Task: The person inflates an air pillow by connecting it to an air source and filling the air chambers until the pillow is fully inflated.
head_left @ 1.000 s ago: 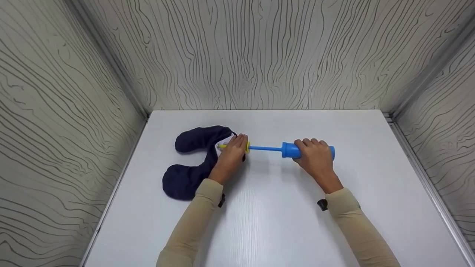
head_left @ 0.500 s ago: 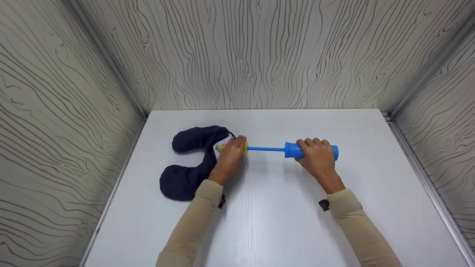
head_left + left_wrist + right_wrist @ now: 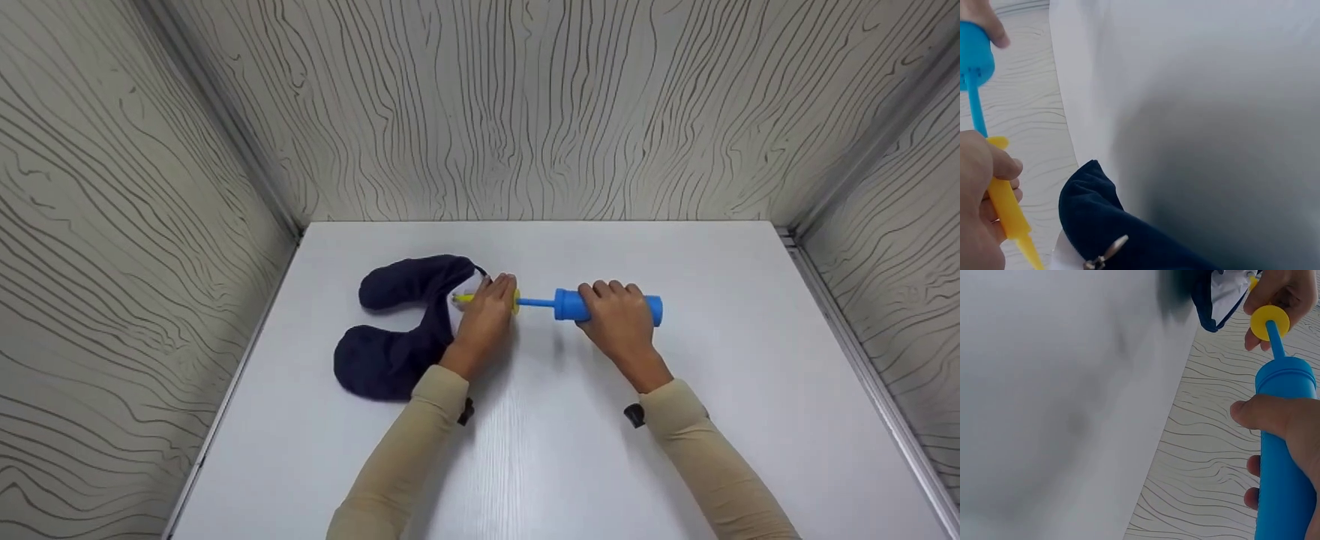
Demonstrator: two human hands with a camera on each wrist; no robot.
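Observation:
A hand air pump spans both hands above the table. My right hand point(image 3: 621, 319) grips its blue barrel point(image 3: 1283, 495), fingers over the top and thumb underneath. My left hand point(image 3: 486, 319) holds the yellow end piece point(image 3: 1010, 211), whose tapered nozzle points left. Between the hands, a short length of thin blue rod point(image 3: 535, 303) shows. Left of the pump lies a navy U-shaped neck pillow point(image 3: 382, 364), its white inside point(image 3: 1229, 292) showing at an opening beside the nozzle. A metal zipper pull point(image 3: 1116, 246) hangs on the navy cloth. The nozzle tip overlaps the white part in the head view.
The white tabletop point(image 3: 540, 450) carries the pillow. Wood-grain patterned panels point(image 3: 480, 112) stand around its back and sides, with metal rails point(image 3: 862, 390) along the side edges.
The blue rod first showed slightly more length, then my right hand pushed the barrel left, leaving much less rod exposed. My left hand and the pillow shifted slightly right.

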